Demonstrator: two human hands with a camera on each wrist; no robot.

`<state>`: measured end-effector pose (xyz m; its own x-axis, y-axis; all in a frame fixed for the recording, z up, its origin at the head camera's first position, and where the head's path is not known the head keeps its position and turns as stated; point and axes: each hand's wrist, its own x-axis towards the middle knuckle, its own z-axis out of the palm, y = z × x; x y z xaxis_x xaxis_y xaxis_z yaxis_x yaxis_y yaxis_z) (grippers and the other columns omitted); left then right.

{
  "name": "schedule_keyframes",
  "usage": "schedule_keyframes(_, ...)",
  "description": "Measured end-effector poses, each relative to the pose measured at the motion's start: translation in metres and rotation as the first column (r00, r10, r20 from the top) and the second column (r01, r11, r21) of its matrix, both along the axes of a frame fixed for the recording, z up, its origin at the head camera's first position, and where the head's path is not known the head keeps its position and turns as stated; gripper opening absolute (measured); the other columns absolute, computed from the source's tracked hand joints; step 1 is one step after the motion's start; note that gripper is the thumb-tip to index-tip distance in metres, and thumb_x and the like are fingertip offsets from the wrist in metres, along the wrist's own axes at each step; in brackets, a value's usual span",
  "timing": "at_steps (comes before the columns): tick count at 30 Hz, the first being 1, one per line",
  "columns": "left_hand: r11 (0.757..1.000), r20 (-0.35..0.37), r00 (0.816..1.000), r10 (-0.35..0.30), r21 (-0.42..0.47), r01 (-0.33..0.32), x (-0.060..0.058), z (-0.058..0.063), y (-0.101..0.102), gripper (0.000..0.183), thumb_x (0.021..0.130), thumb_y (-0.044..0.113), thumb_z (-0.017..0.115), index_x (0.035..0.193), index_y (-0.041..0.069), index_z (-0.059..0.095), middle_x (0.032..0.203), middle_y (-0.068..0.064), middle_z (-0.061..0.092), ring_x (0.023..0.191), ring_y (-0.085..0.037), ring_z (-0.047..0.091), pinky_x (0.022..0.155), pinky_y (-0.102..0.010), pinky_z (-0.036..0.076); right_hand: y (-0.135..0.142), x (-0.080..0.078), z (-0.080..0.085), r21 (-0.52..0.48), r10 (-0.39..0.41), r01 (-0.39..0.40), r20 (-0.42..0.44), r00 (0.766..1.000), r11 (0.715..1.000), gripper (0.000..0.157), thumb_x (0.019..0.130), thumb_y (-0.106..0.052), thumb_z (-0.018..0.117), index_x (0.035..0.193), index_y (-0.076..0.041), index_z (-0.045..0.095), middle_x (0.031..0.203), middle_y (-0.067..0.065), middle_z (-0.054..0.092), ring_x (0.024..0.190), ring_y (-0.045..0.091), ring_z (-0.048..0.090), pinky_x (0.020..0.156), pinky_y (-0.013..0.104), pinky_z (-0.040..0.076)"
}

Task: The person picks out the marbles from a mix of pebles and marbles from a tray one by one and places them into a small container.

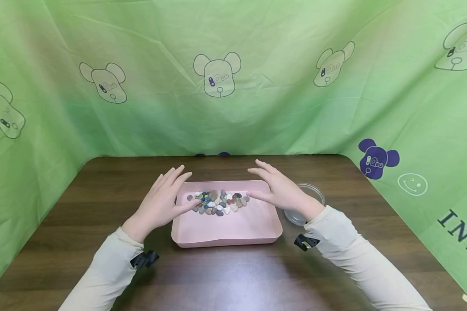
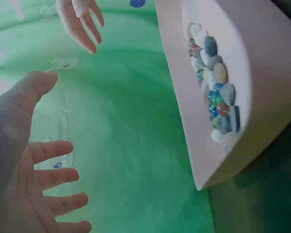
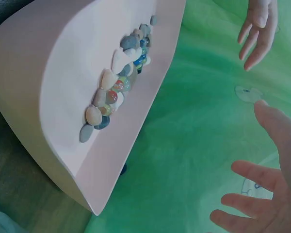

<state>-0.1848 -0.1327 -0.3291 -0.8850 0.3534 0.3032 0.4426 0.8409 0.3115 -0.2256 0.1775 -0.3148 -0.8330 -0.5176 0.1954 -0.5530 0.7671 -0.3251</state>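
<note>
Both hands hover over the pink tray (image 1: 225,231), one at each side, with nothing held. My left hand (image 1: 161,201) is over the tray's left edge, fingers spread and thumb pointing inward. Opposite it, my right hand (image 1: 278,188) is over the right edge, its fingers extended toward the left. Inside the tray lies a band of pebbles (image 1: 227,210) in grey, white and tan. Glass marbles (image 2: 217,97) in blue, green and red sit among them. In the right wrist view, the pebbles (image 3: 93,115) spread along the tray floor, apart from the fingers.
A clear round glass container (image 1: 295,217) stands right of the tray, partly covered by the right hand and wrist. The brown wooden table (image 1: 89,194) extends around the tray. A green curtain (image 1: 159,121) with bear-head prints hangs behind and along both sides.
</note>
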Motion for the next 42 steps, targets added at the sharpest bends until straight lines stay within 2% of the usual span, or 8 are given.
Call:
schedule_keyframes(9, 1.0, 0.028, 1.0, 0.013, 0.004, -0.013, 0.004, -0.014, -0.007, 0.069, 0.083, 0.049, 0.062, 0.137, 0.009, 0.045, 0.149, -0.017, 0.035, 0.139, -0.038, 0.029, 0.114, -0.055, 0.022, -0.003, -0.006, -0.007, -0.093, 0.055, -0.058, -0.04, 0.998, 0.994, 0.05, 0.084, -0.029, 0.068, 0.126, -0.005, 0.056, 0.144, 0.02, 0.04, 0.133, 0.037, 0.04, 0.108, 0.051, 0.034)
schedule_keyframes(17, 1.0, 0.021, 1.0, 0.012, -0.026, -0.012, 0.004, -0.027, -0.011, 0.066, 0.084, 0.045, 0.062, 0.136, 0.007, 0.047, 0.144, -0.019, 0.042, 0.134, -0.04, 0.037, 0.111, -0.057, 0.027, -0.008, -0.011, -0.011, -0.207, 0.08, -0.082, -0.019, 0.997, 0.975, 0.041, 0.082, -0.02, 0.069, 0.12, -0.004, 0.061, 0.136, 0.02, 0.05, 0.127, 0.036, 0.047, 0.107, 0.049, 0.037)
schedule_keyframes(22, 1.0, 0.02, 1.0, 0.011, -0.029, -0.01, 0.004, -0.035, -0.013, 0.064, 0.083, 0.042, 0.064, 0.134, 0.006, 0.048, 0.142, -0.02, 0.044, 0.131, -0.042, 0.04, 0.109, -0.058, 0.029, -0.011, -0.013, -0.013, -0.246, 0.065, -0.055, 0.032, 0.997, 0.968, 0.04, 0.082, -0.02, 0.069, 0.118, -0.005, 0.062, 0.133, 0.019, 0.054, 0.124, 0.035, 0.05, 0.105, 0.049, 0.038)
schedule_keyframes(28, 1.0, 0.052, 0.999, 0.008, -0.024, -0.007, 0.005, -0.043, -0.015, 0.064, 0.084, 0.043, 0.063, 0.135, 0.007, 0.048, 0.144, -0.018, 0.042, 0.131, -0.043, 0.04, 0.108, -0.06, 0.029, -0.014, -0.019, -0.017, -0.292, 0.051, -0.014, 0.119, 0.992, 0.956, 0.038, 0.083, -0.019, 0.068, 0.118, -0.005, 0.062, 0.131, 0.017, 0.056, 0.123, 0.033, 0.051, 0.105, 0.048, 0.04)
schedule_keyframes(36, 0.999, 0.092, 0.996, -0.002, -0.04, 0.005, 0.008, -0.05, -0.015, 0.061, 0.085, 0.041, 0.062, 0.133, 0.006, 0.049, 0.144, -0.019, 0.041, 0.131, -0.044, 0.039, 0.107, -0.061, 0.029, -0.019, -0.025, -0.019, -0.372, 0.032, 0.083, 0.294, 0.955, 0.924, 0.037, 0.086, -0.017, 0.065, 0.119, 0.0, 0.061, 0.133, 0.019, 0.054, 0.126, 0.035, 0.049, 0.108, 0.048, 0.037)
schedule_keyframes(42, 0.999, 0.133, 0.991, -0.001, -0.048, 0.007, 0.01, -0.053, -0.017, 0.063, 0.085, 0.041, 0.063, 0.135, 0.005, 0.047, 0.144, -0.02, 0.04, 0.132, -0.045, 0.037, 0.108, -0.061, 0.028, -0.021, -0.031, -0.024, -0.408, 0.035, 0.118, 0.349, 0.936, 0.905, 0.037, 0.086, -0.015, 0.064, 0.118, 0.003, 0.06, 0.13, 0.021, 0.056, 0.124, 0.035, 0.051, 0.106, 0.046, 0.039)
